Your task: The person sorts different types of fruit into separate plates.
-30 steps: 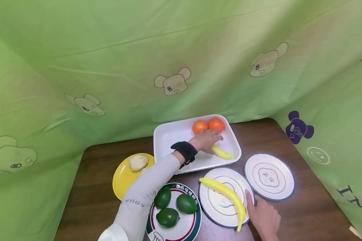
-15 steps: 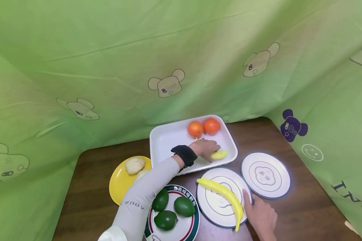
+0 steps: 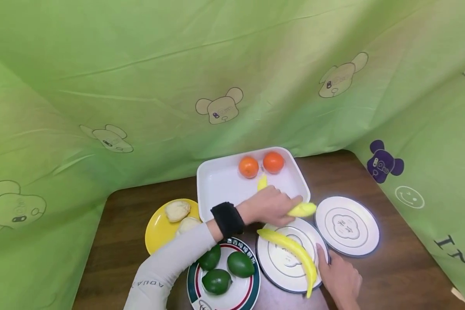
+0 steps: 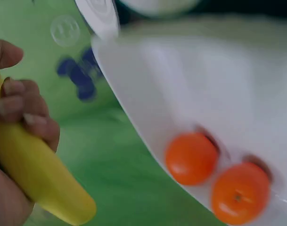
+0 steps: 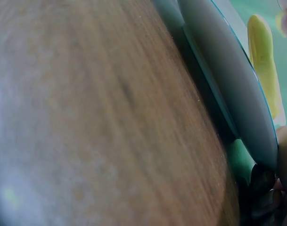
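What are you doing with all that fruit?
The left hand holds a yellow banana above the near edge of the white tray, where two oranges remain. The right hand rests against a white plate that already has another banana on it.

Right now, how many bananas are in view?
2. One banana is gripped in the left hand at the white tray's near edge; the other banana lies across the middle plate. None seems hidden.
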`<act>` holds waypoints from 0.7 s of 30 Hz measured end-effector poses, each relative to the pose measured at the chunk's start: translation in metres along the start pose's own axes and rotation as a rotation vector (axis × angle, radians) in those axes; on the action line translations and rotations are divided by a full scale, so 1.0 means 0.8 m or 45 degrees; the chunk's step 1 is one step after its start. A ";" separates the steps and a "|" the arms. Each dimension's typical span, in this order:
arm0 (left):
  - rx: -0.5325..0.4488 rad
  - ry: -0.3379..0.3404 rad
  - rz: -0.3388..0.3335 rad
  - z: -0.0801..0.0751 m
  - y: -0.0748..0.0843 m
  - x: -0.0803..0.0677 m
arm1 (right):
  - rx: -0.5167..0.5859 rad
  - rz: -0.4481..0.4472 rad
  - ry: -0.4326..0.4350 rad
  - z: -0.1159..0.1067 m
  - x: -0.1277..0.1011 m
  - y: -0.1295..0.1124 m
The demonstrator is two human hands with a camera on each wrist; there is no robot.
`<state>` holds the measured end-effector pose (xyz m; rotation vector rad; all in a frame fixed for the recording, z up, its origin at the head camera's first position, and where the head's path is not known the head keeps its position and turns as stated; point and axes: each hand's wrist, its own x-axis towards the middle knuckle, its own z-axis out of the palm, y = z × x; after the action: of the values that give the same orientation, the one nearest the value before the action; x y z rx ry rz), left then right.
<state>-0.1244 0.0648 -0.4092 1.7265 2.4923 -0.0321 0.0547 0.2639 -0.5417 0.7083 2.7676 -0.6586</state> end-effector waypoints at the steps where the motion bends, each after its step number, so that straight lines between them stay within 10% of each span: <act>1: 0.054 0.013 0.036 0.002 0.013 -0.006 | 0.003 0.000 -0.001 0.000 0.000 0.000; 11: 0.130 0.059 0.382 0.067 0.115 -0.059 | 0.002 -0.021 0.021 -0.002 -0.001 0.003; 21: 0.123 -0.182 0.245 0.107 0.118 -0.054 | -0.023 0.025 -0.022 0.000 0.002 0.000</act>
<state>-0.0148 0.0509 -0.4858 1.9200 2.2498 -0.2545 0.0536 0.2644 -0.5420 0.7220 2.7439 -0.6318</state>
